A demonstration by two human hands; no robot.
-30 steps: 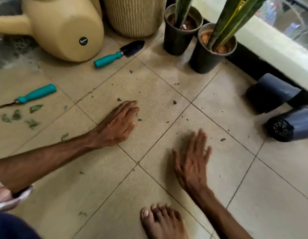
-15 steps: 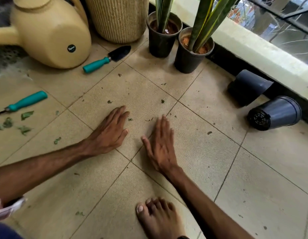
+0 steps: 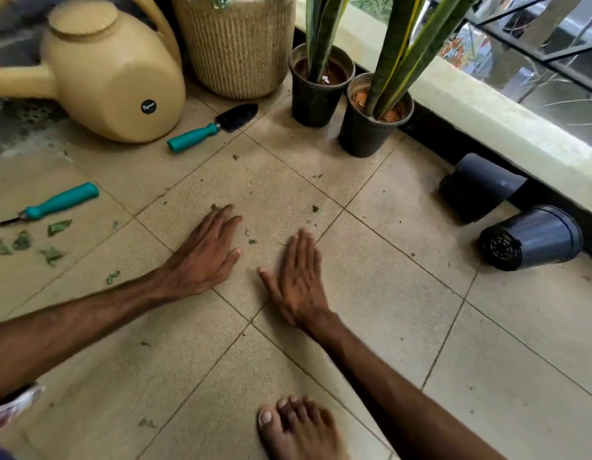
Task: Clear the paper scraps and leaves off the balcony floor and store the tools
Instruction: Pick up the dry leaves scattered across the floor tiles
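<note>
Pressing flat on the tiles, the left hand and right hand lie with fingers straight, holding nothing. Between their fingertips sit leaf crumbs, feather-light and probably brittle: better swept together than pinched. Beyond the left hand lies the trowel, rigid; take its teal handle.

A small round black sticker sits on the side of the beige plastic watering can — it bears a short white word. The lettering is too blurred to read.
</note>
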